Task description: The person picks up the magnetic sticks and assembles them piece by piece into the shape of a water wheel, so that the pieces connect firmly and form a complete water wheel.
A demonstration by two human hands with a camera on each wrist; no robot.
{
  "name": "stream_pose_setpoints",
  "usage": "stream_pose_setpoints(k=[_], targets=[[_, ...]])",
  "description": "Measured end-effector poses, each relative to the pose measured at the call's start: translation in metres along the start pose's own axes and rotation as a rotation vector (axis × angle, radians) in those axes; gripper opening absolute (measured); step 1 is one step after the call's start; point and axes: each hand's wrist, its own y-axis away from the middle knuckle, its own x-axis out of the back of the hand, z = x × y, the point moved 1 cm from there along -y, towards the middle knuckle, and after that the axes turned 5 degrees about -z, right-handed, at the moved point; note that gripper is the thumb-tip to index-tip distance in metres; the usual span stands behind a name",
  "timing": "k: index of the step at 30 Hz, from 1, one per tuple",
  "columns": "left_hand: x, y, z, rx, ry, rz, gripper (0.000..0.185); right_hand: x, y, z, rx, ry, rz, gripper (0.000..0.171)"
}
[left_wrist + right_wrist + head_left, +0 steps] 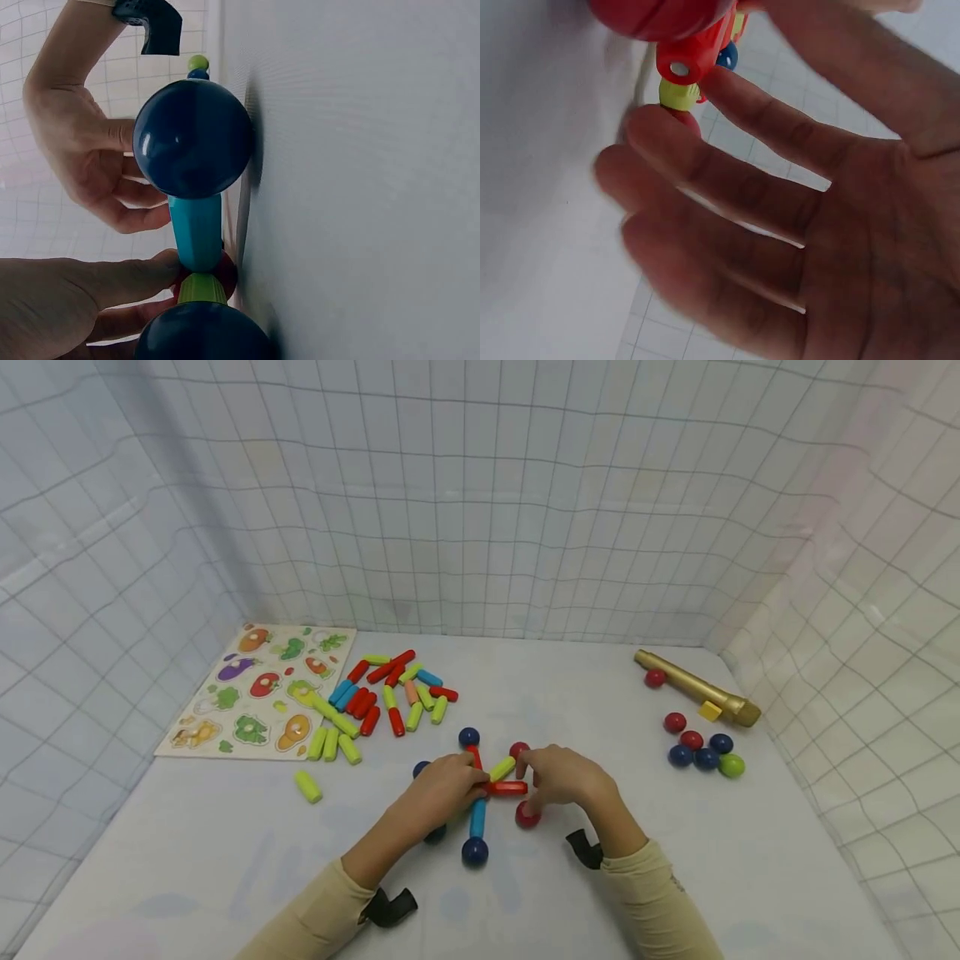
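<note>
In the head view a star of magnetic rods and balls lies mid-table, with a blue rod ending in a dark blue ball. My left hand pinches the star at its hub, where a red ball shows partly behind the thumb. A red rod points right from there, its silvery end bare in the right wrist view. My right hand arches over that side, fingers spread and loosely bent, thumb at a loose red ball. Another red ball sits by its index finger at a yellow-green rod.
Several loose rods lie back left beside a vegetable puzzle board. Blue, red and green balls cluster at right, near a gold microphone and a small yellow block. Gridded white sheets enclose the table.
</note>
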Motion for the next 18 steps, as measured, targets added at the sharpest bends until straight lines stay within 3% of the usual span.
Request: stream_pose_setpoints(k=[4, 9, 14, 18], targets=[[0.000, 0.001, 0.000, 0.007, 0.016, -0.004, 0.023, -0.006, 0.001, -0.005, -0.019, 0.023, -0.023, 0.052], [0.001, 0.001, -0.001, 0.006, 0.015, 0.002, 0.022, -0.003, 0.005, -0.006, -0.017, 0.011, -0.022, 0.047], [0.001, 0.002, -0.001, 0.007, 0.027, -0.002, 0.022, 0.007, 0.009, 0.005, -0.048, 0.003, 0.063, 0.044], [0.002, 0.003, 0.000, 0.008, 0.031, 0.000, 0.021, 0.014, 0.008, 0.009, -0.012, -0.001, 0.139, 0.044]])
